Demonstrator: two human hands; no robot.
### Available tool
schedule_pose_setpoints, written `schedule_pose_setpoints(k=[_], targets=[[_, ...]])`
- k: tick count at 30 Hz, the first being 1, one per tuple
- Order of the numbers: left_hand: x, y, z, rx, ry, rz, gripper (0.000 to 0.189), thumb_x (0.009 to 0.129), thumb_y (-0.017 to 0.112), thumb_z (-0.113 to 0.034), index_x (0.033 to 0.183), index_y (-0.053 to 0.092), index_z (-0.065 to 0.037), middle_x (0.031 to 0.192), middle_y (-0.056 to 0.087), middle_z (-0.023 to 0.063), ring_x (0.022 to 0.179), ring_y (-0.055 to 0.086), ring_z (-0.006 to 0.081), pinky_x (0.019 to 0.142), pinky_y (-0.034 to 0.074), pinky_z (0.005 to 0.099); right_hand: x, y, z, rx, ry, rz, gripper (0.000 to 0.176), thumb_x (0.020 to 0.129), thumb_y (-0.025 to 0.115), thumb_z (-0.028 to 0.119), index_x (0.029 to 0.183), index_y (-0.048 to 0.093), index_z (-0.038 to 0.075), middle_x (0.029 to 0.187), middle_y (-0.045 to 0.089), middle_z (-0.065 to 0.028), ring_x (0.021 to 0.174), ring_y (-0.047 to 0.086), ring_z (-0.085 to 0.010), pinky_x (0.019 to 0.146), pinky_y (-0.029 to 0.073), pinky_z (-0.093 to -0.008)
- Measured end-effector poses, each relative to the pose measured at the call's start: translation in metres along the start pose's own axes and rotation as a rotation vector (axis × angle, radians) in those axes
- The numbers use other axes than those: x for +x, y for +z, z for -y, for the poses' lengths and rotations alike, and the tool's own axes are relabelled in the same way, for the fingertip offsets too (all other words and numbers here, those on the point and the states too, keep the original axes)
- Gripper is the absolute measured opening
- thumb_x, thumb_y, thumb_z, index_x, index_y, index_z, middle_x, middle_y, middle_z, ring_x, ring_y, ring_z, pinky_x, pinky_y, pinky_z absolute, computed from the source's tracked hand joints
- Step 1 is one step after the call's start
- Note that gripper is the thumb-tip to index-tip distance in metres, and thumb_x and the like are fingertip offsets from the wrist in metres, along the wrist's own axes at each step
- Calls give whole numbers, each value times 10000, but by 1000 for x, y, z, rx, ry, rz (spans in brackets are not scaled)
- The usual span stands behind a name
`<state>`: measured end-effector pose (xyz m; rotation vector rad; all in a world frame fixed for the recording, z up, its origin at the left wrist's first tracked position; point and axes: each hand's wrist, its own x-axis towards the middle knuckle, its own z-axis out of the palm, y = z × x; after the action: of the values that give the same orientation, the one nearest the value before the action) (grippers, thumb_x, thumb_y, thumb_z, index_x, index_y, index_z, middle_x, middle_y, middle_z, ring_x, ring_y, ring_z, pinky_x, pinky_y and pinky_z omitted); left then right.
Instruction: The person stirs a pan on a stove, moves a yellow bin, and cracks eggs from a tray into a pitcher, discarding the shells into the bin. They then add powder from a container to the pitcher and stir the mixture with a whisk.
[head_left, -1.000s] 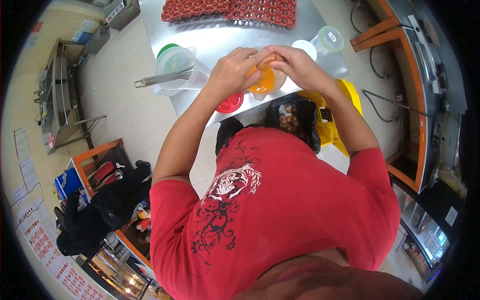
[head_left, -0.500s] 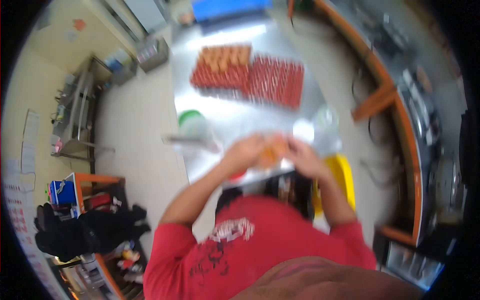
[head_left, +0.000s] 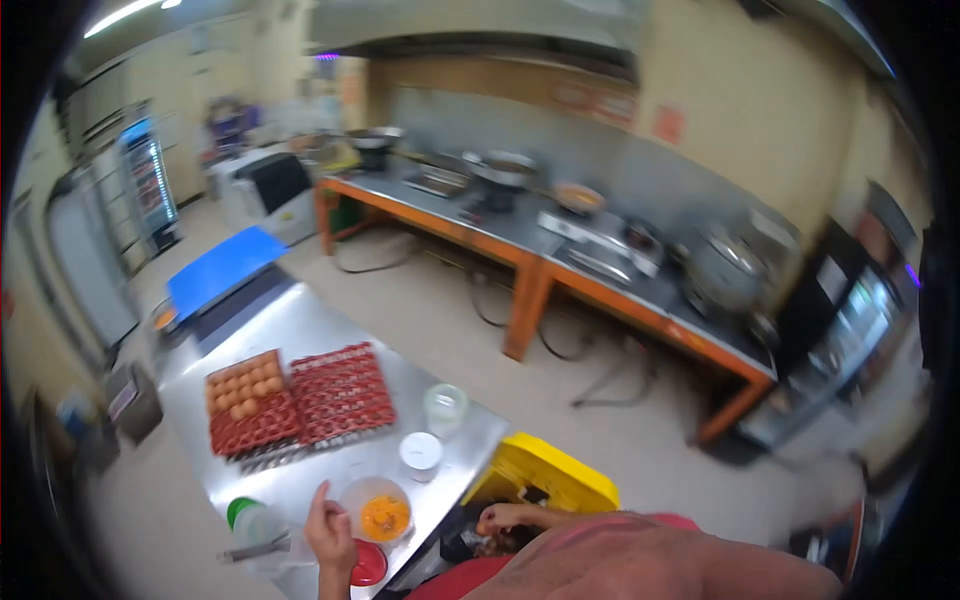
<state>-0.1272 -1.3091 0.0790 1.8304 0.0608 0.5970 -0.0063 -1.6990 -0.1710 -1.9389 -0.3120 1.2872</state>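
My left hand [head_left: 331,527] is over the steel table, its fingers apart and nothing in them, just left of a clear bowl [head_left: 350,492] that holds orange-yellow egg. A red lid [head_left: 369,564] lies close to its wrist. My right hand [head_left: 503,517] is low over a yellow bin [head_left: 548,470] with dark lining and scraps inside. Its fingers are curled together around something small that I cannot make out. Brown eggs [head_left: 243,385] sit in a red tray [head_left: 250,426], beside a second red tray [head_left: 343,393].
The steel table [head_left: 450,430] also bears a white-lidded tub [head_left: 421,455], a clear jar [head_left: 445,406] and a green-rimmed container [head_left: 241,511] with a metal utensil. A blue panel [head_left: 225,272] stands at its far end. Orange-framed counters [head_left: 530,262] with pans line the wall.
The view has swung toward the counters. My hands, together over the bowl before, are now apart: the right has moved to the yellow bin, and the left has opened beside the bowl.
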Motion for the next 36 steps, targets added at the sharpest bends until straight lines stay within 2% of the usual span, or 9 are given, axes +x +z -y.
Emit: schedule_pose_setpoints(k=[4, 7, 10, 11, 16, 19, 22, 27, 36], targets=[[3, 11, -19, -173, -119, -105, 445, 1116, 474, -290, 1418, 576, 21, 883, 554, 18, 753, 517, 106, 679, 448, 278, 34, 19, -65, -709, 133, -133, 484, 900, 696, 442, 1178, 752, 50, 1177, 749, -225, 1053, 700, -441, 908, 566, -462], [1, 18, -20, -187, -203, -161, 505, 1160, 359, -391, 1365, 599, 3, 927, 542, 29, 865, 515, 113, 777, 437, 250, 49, 6, -44, -687, -206, 75, 399, 875, 692, 354, 1106, 751, 34, 998, 765, -226, 859, 729, -390, 807, 588, -466], [4, 20, -10, -176, -354, -170, 501, 1140, 385, -413, 1305, 653, -24, 1017, 556, 30, 945, 541, 143, 870, 473, 273, -43, -1, 101, -302, -159, -57, 271, 933, 635, 267, 981, 695, 8, 833, 720, -148, 728, 688, -259, 663, 566, -433], [6, 24, -15, -246, -381, -173, 454, 1121, 430, -368, 1297, 654, -15, 1085, 584, 50, 1017, 558, 160, 928, 475, 293, -40, 5, 125, -315, -453, -147, 257, 971, 602, 253, 1016, 693, 16, 871, 723, -139, 770, 695, -243, 701, 572, -428], [4, 39, -14, -364, -480, -17, 336, 930, 536, -155, 1228, 636, -37, 1135, 615, 61, 1075, 601, 170, 982, 492, 319, -67, 5, 197, -165, -555, -273, 183, 962, 595, 145, 1034, 663, -9, 935, 698, -188, 876, 656, -258, 820, 544, -411], [1, 54, -26, -282, -462, 85, 292, 1022, 613, -205, 1269, 645, -53, 1159, 652, 74, 1105, 632, 152, 980, 528, 322, -88, 7, 234, 10, -626, -365, 258, 971, 646, 85, 1226, 642, 46, 994, 666, -43, 904, 627, -139, 779, 523, -322], [-6, 66, -12, -222, -334, 106, 381, 971, 773, -185, 1282, 629, -19, 1137, 666, 59, 1074, 640, 145, 947, 536, 307, -109, 15, 269, -57, -918, -405, 589, 806, 726, 11, 1377, 589, 62, 1285, 583, -122, 1088, 600, -245, 882, 493, -350], [-2, 68, -28, 22, -320, 144, 500, 852, 879, -146, 1268, 633, -18, 1099, 685, 76, 1018, 653, 149, 905, 556, 318, -105, 29, 287, -279, -1032, -370, 583, 797, 769, 19, 1360, 622, 59, 1319, 563, -186, 1238, 579, -388, 1071, 486, -443], [6, 53, -29, 9, -216, 194, 674, 828, 898, -87, 1414, 568, -48, 971, 638, 60, 936, 654, 135, 808, 572, 289, -75, 29, 293, -275, -1181, -305, 554, 821, 777, 35, 1342, 587, 46, 1270, 587, -198, 1199, 606, -405, 996, 527, -444]])
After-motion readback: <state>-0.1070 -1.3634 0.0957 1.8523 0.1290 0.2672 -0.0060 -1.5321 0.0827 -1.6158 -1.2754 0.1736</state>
